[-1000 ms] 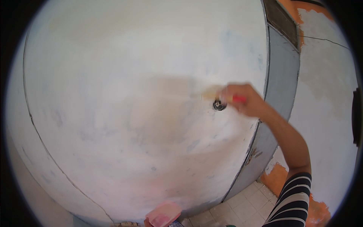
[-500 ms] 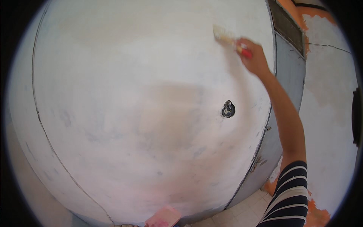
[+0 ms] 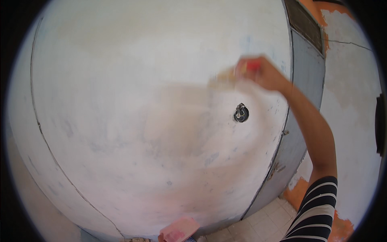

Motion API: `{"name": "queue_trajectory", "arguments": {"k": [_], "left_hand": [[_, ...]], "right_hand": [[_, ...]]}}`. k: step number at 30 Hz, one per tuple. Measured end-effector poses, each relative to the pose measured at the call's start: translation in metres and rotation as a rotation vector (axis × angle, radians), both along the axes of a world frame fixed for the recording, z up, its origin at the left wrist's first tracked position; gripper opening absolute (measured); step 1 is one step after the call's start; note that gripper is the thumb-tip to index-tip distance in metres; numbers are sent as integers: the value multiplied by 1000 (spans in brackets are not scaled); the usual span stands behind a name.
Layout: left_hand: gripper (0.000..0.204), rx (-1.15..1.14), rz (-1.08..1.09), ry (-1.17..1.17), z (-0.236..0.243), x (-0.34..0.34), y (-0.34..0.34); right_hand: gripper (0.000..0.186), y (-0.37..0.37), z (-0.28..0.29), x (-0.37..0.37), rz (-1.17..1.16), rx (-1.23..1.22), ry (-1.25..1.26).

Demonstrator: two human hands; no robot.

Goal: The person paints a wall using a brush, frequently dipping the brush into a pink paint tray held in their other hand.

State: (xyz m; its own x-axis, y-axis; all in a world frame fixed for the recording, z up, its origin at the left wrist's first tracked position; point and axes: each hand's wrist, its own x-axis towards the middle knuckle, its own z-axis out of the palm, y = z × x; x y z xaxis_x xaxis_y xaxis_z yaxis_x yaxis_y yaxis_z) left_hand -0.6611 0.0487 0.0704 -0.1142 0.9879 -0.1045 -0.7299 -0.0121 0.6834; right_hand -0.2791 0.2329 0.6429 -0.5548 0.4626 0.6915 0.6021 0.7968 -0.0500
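My right hand (image 3: 264, 74) is closed round the red end of a paintbrush (image 3: 222, 79). Its pale, wide bristles point left against the whitish wall (image 3: 121, 80), smeared by motion. A pink, shallow container (image 3: 183, 228) shows at the lower edge with a darker pink patch inside. At its left side a small part of my left hand (image 3: 161, 238) grips it; the rest of that hand is out of the picture. Below the brush, a round hole (image 3: 241, 113) in the wall holds dark, coiled wires.
A grey door (image 3: 308, 68) with a dark upper panel stands right of the wall. Beyond it is a patchy white and orange wall (image 3: 346, 105). Pale floor tiles (image 3: 262, 222) show at the bottom right. A long crack (image 3: 39, 124) runs down the wall's left side.
My right hand has swept the brush downward and slightly left along the wall, from above to just over the wire hole. The pink container has shifted slightly right and up in the view.
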Motion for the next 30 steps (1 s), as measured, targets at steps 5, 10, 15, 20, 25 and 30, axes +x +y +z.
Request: {"name": "queue_trajectory", "arguments": {"k": [5, 10, 15, 20, 25, 30], "left_hand": [[53, 7, -60, -204, -3, 5, 9], [72, 22, 65, 18, -26, -4, 2], [82, 189, 101, 311, -61, -21, -7], [74, 2, 65, 112, -28, -11, -12], [61, -2, 25, 361, -32, -6, -6], [59, -60, 90, -67, -47, 4, -9]], "right_hand": [[6, 2, 135, 18, -111, 686, 194], [9, 34, 63, 7, -276, 795, 180], [47, 17, -170, 2, -260, 590, -176], [34, -42, -284, -18, -151, 59, -304], [18, -30, -171, -15, 33, -158, -111], [5, 4, 75, 7, 138, 202, 13]]}}
